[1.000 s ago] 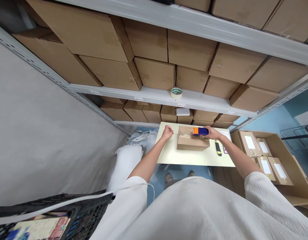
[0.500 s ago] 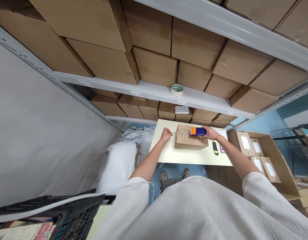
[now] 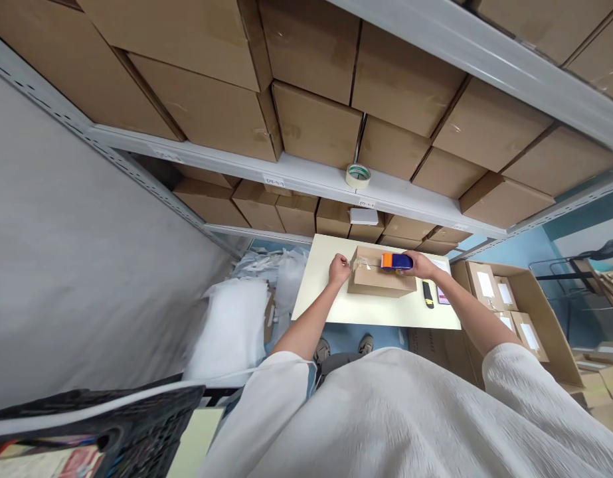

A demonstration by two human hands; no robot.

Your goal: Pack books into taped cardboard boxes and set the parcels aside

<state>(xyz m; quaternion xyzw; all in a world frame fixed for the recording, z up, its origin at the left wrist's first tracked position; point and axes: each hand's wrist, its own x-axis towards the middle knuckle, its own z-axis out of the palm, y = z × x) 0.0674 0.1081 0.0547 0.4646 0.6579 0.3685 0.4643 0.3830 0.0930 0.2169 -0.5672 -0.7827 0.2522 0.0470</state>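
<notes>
A small cardboard box [image 3: 380,284] lies on the pale yellow tabletop [image 3: 331,312], with shiny clear tape [image 3: 364,263] over the left end of its top. My right hand [image 3: 420,265] is closed round a blue and orange tape dispenser [image 3: 398,261], held at the top of the box. At the box's left end is my left hand [image 3: 339,270], its fingers curled together close to the edge. Whether anything is pinched in them is too small to tell. To the right of the box lie a black and yellow box cutter [image 3: 428,294] and a phone [image 3: 442,296].
Shelves [image 3: 316,179] packed with cardboard boxes rise behind the table, with a tape roll [image 3: 358,176] on one ledge. An open carton [image 3: 545,312] of labelled boxes stands at right. White wrapping material [image 3: 231,325] lies at left, near a black crate [image 3: 151,425].
My left hand has moved right, up to the left end of the box. The right hand keeps the tape dispenser in nearly the same spot, and the view has shifted slightly.
</notes>
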